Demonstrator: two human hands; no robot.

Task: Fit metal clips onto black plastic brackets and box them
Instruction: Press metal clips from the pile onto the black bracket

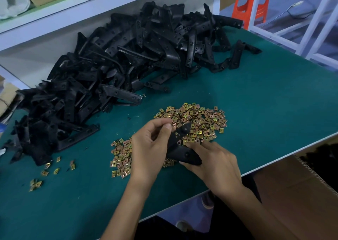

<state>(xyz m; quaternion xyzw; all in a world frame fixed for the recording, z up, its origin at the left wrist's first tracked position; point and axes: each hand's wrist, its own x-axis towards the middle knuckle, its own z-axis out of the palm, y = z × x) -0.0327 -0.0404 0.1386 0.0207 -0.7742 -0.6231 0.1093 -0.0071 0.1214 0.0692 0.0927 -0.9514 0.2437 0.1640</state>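
Below the front edge of the bench, at right: brown cardboard box (285,181), cut off by the frame, contents dark and indistinct. Above the green-matted bench (265,97), near its front edge: right hand (217,161) curled round the lower end of a black angled plastic bracket (178,142), palm side hidden; left hand (149,148) pinching its upper end with thumb and forefinger, anything between the fingertips too small to make out. Under and just beyond the hands, partly covered: scattered brass-coloured square metal clips (201,119). Along the back edge: tangled heap of black plastic brackets (109,65), cut off at left.
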